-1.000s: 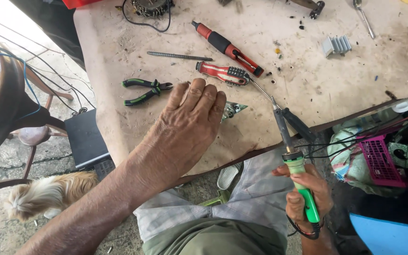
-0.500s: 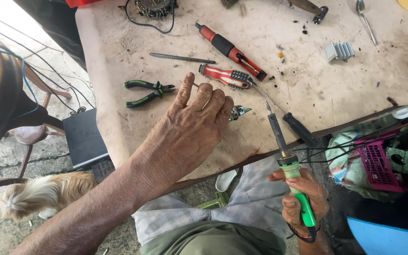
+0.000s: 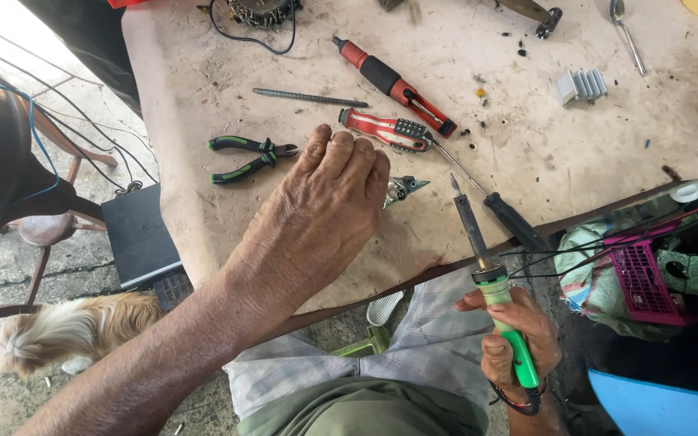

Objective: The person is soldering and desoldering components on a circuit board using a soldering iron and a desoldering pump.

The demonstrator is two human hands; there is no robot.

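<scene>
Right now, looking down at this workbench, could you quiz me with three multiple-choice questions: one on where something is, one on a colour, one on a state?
1. Where do the pliers lie?
A. On the table, left of the left hand
B. On the ground beside the dog
C. In the right hand

2. What colour is the handle of the soldering iron?
A. Red
B. Green
C. Yellow

3. How is the right hand placed?
A. Flat and open on the table
B. Closed around the soldering iron's handle
C. Pinching the spoon

Answers:
1 A: the pliers rest on the tabletop, just left of the knuckles.
2 B: the grip in the fist is bright green.
3 B: the fingers wrap the handle, tip pointing up toward the table.
</scene>
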